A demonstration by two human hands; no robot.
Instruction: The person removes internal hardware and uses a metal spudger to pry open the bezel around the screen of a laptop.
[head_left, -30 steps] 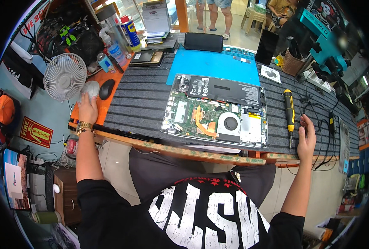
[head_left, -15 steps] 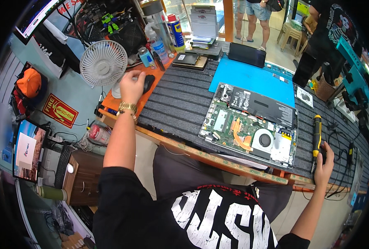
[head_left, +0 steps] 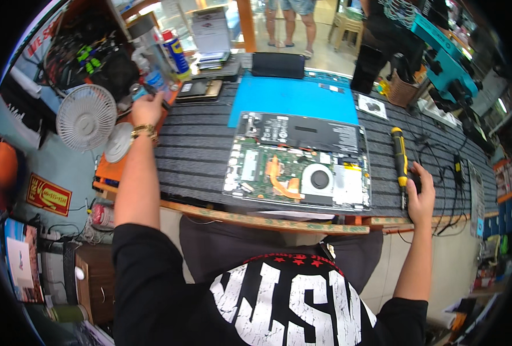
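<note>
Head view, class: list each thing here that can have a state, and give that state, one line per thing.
Laptop: bottom cover off, board and cooling fan exposed.
Screwdriver: lying on the mat, right hand beside its tip.
Desk fan: upright; spinning or not cannot be told.
Spray can: upright, capped.
Left hand: reaching among small items at the bench's far left; grip unclear.
</note>
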